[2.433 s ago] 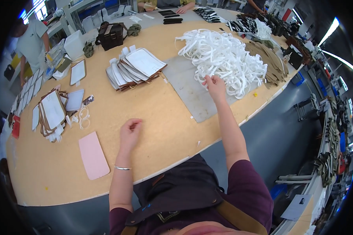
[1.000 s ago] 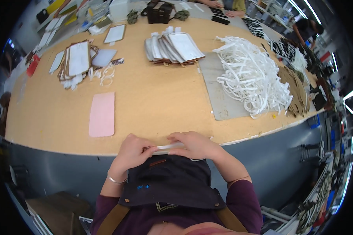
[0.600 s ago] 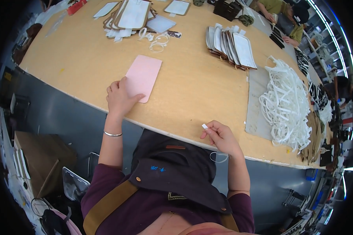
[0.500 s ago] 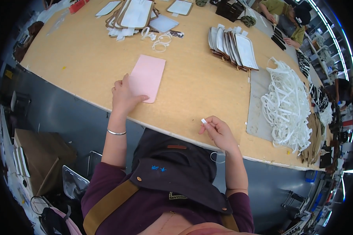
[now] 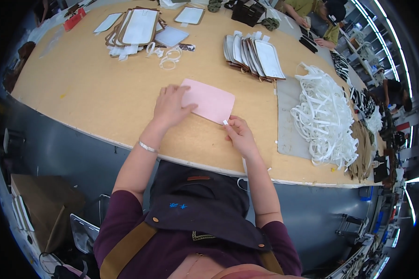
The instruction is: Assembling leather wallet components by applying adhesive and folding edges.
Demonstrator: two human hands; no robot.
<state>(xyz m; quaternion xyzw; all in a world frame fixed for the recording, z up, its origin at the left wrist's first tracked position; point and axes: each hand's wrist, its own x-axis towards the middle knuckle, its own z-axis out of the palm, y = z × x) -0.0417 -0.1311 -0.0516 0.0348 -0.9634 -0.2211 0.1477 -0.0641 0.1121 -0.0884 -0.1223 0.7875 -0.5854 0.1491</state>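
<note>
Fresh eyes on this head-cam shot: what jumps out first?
Probably the big heap of tangled white strips on the grey mat, at the table's right. Next, the plain pink panel near the middle, with the left grip at its left end and the right grip pinching a white strip end by its near right corner. Farther back, a leaning stack of brown-edged white panels stands out right of centre.

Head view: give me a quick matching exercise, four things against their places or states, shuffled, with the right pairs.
1. left hand
2. right hand
3. pile of white strips
4. silver bracelet

A. on the grey mat
B. around the left wrist
C. pinching a white strip
D. at the pink panel's left end

Pairs: 1-D, 2-C, 3-A, 4-B.
</note>
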